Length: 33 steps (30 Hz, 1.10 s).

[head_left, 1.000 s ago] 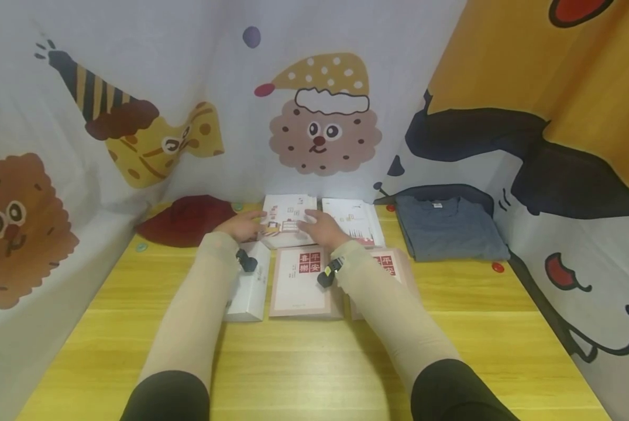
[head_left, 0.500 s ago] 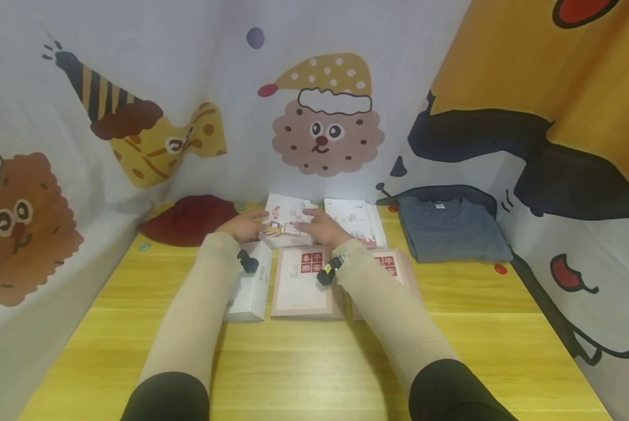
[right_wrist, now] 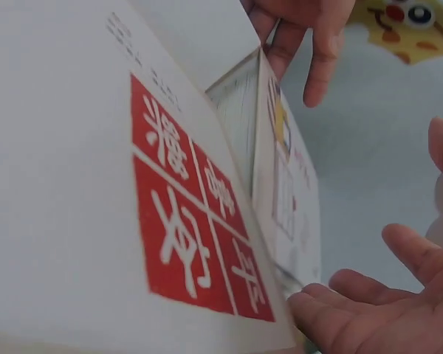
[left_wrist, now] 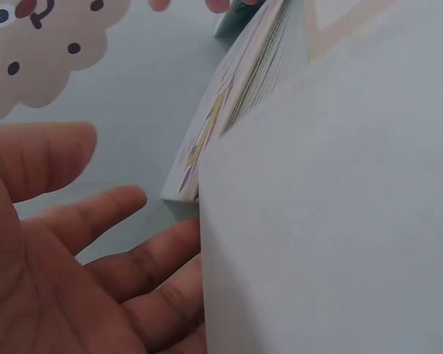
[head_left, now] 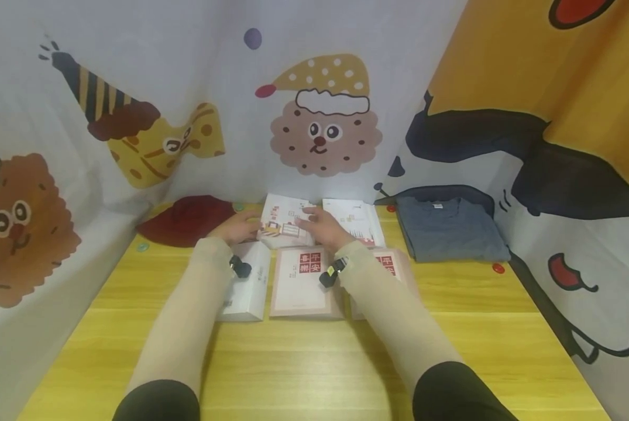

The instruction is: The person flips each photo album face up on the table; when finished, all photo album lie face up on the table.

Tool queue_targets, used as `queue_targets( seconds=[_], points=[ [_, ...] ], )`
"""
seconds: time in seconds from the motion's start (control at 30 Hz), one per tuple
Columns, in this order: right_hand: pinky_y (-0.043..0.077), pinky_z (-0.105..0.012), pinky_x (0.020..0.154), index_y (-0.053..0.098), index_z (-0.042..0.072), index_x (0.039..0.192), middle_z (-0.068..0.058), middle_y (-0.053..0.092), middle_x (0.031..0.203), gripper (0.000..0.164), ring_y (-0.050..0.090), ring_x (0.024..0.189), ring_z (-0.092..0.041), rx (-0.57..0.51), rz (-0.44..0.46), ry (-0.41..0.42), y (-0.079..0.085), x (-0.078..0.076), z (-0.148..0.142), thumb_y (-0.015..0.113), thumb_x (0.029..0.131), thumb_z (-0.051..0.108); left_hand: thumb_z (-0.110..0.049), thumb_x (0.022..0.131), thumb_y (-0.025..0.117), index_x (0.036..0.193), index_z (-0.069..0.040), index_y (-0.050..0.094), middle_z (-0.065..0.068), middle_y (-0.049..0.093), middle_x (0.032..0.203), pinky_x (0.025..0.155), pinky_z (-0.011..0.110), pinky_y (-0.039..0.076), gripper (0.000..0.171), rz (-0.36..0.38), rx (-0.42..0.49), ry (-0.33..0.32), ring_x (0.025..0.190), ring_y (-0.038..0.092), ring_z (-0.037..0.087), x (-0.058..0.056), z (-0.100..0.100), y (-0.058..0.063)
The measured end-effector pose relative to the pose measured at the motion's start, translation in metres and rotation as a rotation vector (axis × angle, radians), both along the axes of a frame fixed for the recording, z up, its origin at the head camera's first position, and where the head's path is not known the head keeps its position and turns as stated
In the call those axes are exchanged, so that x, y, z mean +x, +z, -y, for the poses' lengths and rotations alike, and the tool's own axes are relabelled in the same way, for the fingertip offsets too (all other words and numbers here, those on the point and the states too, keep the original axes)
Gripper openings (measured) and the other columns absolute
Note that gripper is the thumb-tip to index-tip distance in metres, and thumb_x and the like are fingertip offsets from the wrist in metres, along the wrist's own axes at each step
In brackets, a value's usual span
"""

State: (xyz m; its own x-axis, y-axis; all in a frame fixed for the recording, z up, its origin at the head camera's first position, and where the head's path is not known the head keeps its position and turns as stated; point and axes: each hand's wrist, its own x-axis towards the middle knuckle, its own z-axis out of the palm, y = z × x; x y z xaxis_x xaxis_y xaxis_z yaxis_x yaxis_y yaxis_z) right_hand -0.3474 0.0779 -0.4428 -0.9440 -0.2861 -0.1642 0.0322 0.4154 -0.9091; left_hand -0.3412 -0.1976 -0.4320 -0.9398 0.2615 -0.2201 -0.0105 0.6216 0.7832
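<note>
In the head view, a white desk calendar (head_left: 282, 225) with a yellow and red drawing lies at the back middle. My left hand (head_left: 239, 228) is at its left side, fingers extended; the left wrist view shows the thumb and fingers (left_wrist: 66, 221) spread with nothing pinched. My right hand (head_left: 326, 229) is at the calendar's right side, its fingers reaching over the edge. In the right wrist view the fingers (right_wrist: 354, 313) look loosely extended near the calendar's end (right_wrist: 299, 192); whether they touch is hidden behind a nearer cover.
Another white calendar (head_left: 350, 219) stands right of it. In front are a plain white one (head_left: 251, 280) and two pink-bordered ones with red characters (head_left: 301, 289) (head_left: 388, 260). A dark red hat (head_left: 188, 222) and a folded grey-blue shirt (head_left: 451, 228) flank them; a printed curtain (head_left: 230, 175) hangs behind.
My left hand has drawn slightly left, away from the middle calendar. That calendar sits at a slightly different angle than a second ago. The right hand has barely moved.
</note>
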Motion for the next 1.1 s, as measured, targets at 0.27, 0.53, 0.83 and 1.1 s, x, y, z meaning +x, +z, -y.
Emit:
queue_targets(
  seconds=[0.27,0.53,0.83,1.1],
  points=[
    [0.036,-0.056,0.123,0.049,0.023,0.157,-0.011,0.048,0.162,0.068,0.047,0.148,-0.035,0.054,-0.075,0.022,0.01,0.027,0.005,0.069,0.098,0.052,-0.028,0.108,0.053,0.163,-0.008,0.038,0.022,0.047,0.16,0.124,0.057,0.035,0.06,-0.025,0.108,0.112,0.142,0.05,0.039,0.025,0.015,0.004],
    [0.04,-0.054,0.121,0.05,0.021,0.157,-0.012,0.051,0.159,0.068,0.05,0.145,-0.034,0.089,-0.125,0.128,0.01,0.06,0.013,0.071,0.098,0.048,-0.043,0.11,0.05,0.166,-0.014,0.033,0.016,0.035,0.169,0.126,0.065,0.026,0.065,0.001,0.013,0.154,0.155,0.033,0.041,0.052,0.027,0.009],
    [0.052,-0.048,0.111,0.048,0.016,0.158,-0.016,0.049,0.16,0.071,0.055,0.141,-0.035,-0.008,-0.093,0.232,0.009,0.096,0.02,0.075,0.097,0.043,-0.036,0.111,0.049,0.164,-0.007,0.033,0.023,0.036,0.167,0.126,0.065,0.025,0.063,-0.007,0.074,0.212,0.153,0.034,0.045,0.082,0.045,0.002],
    [0.051,-0.05,0.113,0.046,0.016,0.159,-0.016,0.049,0.16,0.072,0.055,0.141,-0.036,-0.03,-0.037,0.261,0.004,0.115,0.029,0.075,0.098,0.039,-0.037,0.112,0.047,0.164,0.001,0.029,0.03,0.031,0.167,0.126,0.067,0.02,0.067,-0.008,0.077,0.183,0.155,0.026,0.049,0.1,0.064,-0.003]
  ],
)
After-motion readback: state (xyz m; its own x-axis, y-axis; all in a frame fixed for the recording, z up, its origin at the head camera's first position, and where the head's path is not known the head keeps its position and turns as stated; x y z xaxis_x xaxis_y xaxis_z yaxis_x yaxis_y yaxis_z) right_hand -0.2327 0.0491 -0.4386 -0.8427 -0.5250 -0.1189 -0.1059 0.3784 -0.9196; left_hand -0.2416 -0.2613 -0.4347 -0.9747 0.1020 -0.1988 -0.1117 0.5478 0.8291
